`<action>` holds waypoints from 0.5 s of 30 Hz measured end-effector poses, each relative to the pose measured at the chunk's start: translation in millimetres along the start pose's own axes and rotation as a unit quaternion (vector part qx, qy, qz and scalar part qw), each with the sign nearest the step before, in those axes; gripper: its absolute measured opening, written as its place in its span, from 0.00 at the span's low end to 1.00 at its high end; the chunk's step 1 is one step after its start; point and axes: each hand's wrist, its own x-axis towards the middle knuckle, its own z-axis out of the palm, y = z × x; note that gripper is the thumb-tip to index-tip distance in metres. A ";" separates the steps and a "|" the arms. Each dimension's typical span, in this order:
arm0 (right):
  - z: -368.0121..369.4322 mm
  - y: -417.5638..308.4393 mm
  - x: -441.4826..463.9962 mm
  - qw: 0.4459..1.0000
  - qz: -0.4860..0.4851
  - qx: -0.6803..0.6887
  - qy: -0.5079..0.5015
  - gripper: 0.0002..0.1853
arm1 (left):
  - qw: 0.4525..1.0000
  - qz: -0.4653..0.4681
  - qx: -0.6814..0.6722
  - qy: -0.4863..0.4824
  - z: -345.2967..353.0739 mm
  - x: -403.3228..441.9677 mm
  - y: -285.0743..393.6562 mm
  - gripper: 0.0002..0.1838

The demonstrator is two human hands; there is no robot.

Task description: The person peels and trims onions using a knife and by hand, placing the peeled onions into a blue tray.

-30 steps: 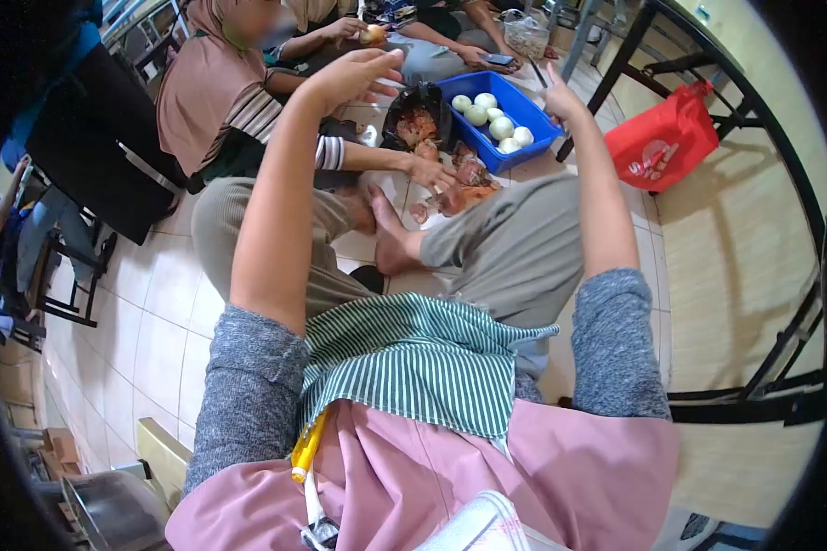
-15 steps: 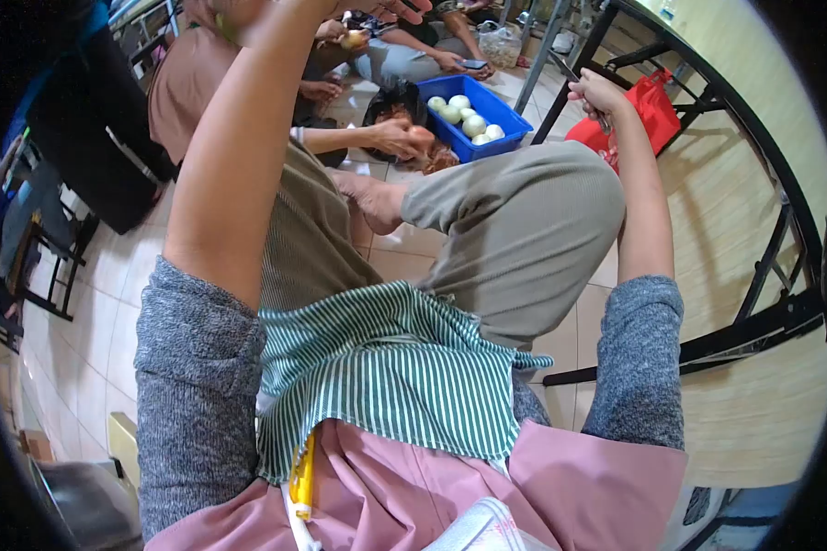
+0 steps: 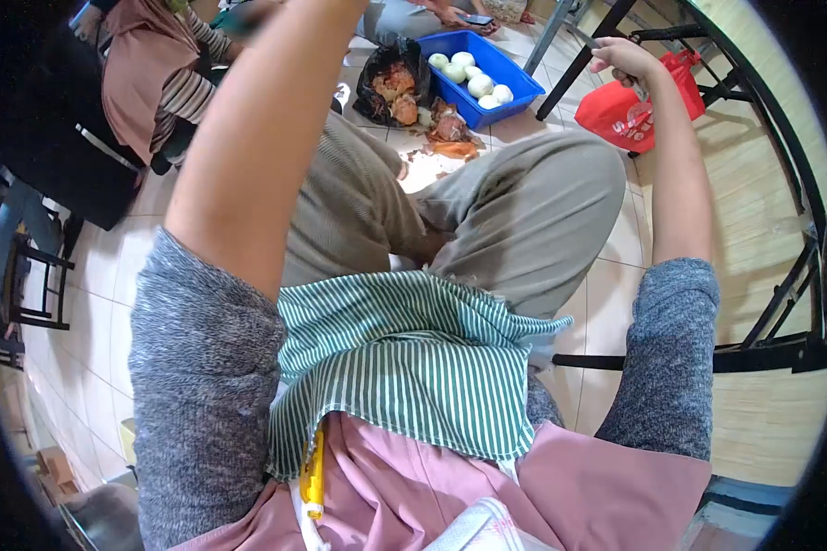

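My left forearm (image 3: 257, 129) runs up past the top edge, so my left hand is out of view. My right hand (image 3: 627, 62) is raised at the upper right, its fingers wrapped round a knife (image 3: 581, 37) whose blade points up and left. Ahead of my knees is a blue plastic tub (image 3: 522, 90) holding several pale peeled onions (image 3: 479, 85). Beside it, a black plastic bag (image 3: 369, 78) contains orange-brown onion skins (image 3: 395, 83). More skins (image 3: 453, 148) lie on the floor, near a reddish-brown clump that I cannot tell apart clearly.
My bent legs (image 3: 542, 211) and a green striped cloth (image 3: 413, 386) fill the middle. On the right stands a table with black metal legs (image 3: 786, 285); a red bag (image 3: 616, 115) sits by it. Other people sit ahead, one with a phone (image 3: 478, 19).
My left hand has risen out of the top of the view. The knife hand has shifted slightly up and right. The co-worker's hand near the black bag is gone, and my foot is mostly hidden.
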 end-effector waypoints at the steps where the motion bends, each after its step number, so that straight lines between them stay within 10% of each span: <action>1: 6.5 -2.9 14.3 1.000 0.005 -0.018 -0.015 0.21 | 0.977 -0.145 -0.158 0.014 16.2 -3.9 17.4 0.29; 3: 29.5 -10.6 37.2 0.999 0.036 -0.024 -0.013 0.32 | 0.795 -0.409 -0.447 0.037 31.2 -16.3 78.8 0.28; 6: 45.8 -10.2 29.0 0.999 0.004 0.044 -0.007 0.44 | 0.735 -0.419 -0.532 -0.039 23.7 -25.7 126.2 0.28; 15: 130.6 25.1 65.4 0.992 0.021 0.069 -0.102 0.38 | 0.770 -0.422 -0.417 -0.233 244.8 43.7 221.6 0.24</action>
